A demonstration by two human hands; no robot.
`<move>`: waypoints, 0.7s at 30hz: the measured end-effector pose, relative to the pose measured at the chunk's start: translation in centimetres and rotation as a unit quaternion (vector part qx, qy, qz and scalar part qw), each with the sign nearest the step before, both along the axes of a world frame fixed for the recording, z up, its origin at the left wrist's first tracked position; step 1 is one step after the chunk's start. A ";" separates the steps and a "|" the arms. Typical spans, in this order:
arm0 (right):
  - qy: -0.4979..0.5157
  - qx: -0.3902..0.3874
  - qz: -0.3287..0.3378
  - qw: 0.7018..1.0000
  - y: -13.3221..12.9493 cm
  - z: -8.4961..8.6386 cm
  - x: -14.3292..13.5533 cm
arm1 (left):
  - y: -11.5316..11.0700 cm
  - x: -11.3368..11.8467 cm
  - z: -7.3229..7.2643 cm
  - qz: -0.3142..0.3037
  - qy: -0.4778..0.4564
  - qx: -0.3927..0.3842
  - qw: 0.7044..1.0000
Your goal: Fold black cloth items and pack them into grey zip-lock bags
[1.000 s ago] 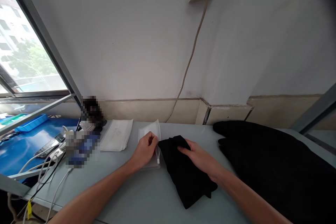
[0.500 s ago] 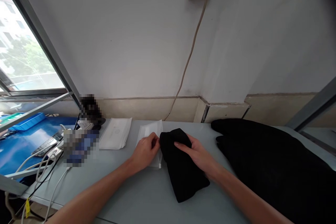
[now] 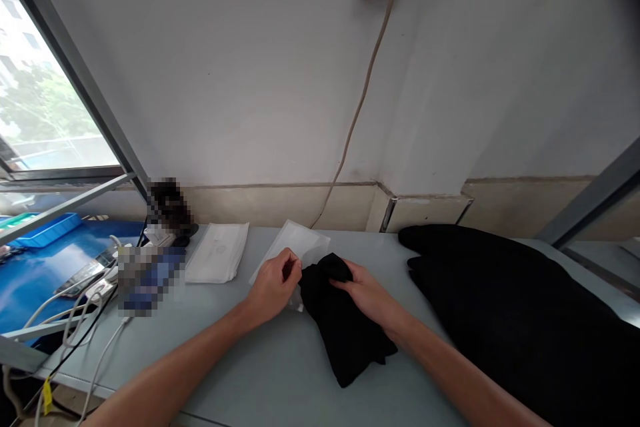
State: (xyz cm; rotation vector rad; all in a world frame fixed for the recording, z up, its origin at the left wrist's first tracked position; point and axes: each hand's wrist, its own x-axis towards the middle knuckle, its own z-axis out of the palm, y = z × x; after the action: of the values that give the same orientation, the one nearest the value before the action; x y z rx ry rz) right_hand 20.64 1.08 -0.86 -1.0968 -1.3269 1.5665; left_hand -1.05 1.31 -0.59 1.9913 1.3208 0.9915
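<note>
A folded piece of black cloth (image 3: 345, 337) hangs over the table, bunched at its upper end. My right hand (image 3: 363, 287) is closed on its upper right side, thumb on top. Pinched at the cloth's upper left corner, my left hand (image 3: 274, 283) lies over a translucent plastic zip bag (image 3: 295, 240) and appears to grip its edge. The fingertips there are partly hidden. The bag sits tilted on the table, its lower part covered by the hand and the cloth.
A stack of white translucent bags (image 3: 217, 253) lies to the left, beside a blurred blue object (image 3: 155, 277) and white cables (image 3: 103, 360). A large black cloth pile (image 3: 500, 307) covers the right side. Grey metal posts (image 3: 595, 193) frame the grey table (image 3: 240, 380).
The zip bag has turned, its far edge swinging to the right. The upper end of the black cloth has become more crumpled and sits slightly lower. Both hands keep their grips.
</note>
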 end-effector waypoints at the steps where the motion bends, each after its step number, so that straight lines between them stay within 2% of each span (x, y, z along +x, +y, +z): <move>1: 0.009 -0.027 -0.017 0.999 0.0 -0.2 -0.1 | -0.2 0.0 0.0 0.008 0.024 0.024 0.999; 5: 0.037 -0.109 -0.095 0.989 -0.3 -0.3 -0.6 | -0.6 0.3 -0.1 0.010 0.105 0.109 0.988; 8: 0.051 -0.112 -0.096 0.988 -0.8 0.3 -0.8 | -0.6 0.5 -0.4 -0.013 0.136 0.149 0.979; 11: 0.019 -0.038 -0.056 0.998 -1.2 0.9 -1.0 | -0.6 0.8 -0.5 -0.040 0.151 0.190 0.969; 13: -0.037 0.047 -0.066 0.996 -1.2 1.0 -1.1 | -0.5 0.9 -0.5 -0.048 0.156 0.216 0.963; 15: -0.111 0.140 -0.098 0.979 -1.2 0.9 -1.1 | -0.6 1.0 -0.4 -0.050 0.151 0.231 0.960; 17: -0.179 0.200 -0.104 0.958 -1.1 0.8 -1.0 | -0.8 1.1 -0.4 -0.060 0.142 0.236 0.959; 19: -0.224 0.215 -0.090 0.946 -1.2 0.6 -1.0 | -1.1 1.1 -0.5 -0.071 0.134 0.233 0.960; 21: -0.259 0.197 -0.088 0.942 -1.3 0.4 -0.9 | -1.4 1.2 -0.5 -0.078 0.122 0.221 0.965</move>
State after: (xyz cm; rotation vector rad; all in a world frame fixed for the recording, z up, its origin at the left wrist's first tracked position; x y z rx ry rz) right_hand 19.74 -0.19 -0.43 -1.3702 -1.7360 0.8491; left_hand 0.20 -0.07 -1.07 2.5816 1.1063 1.0602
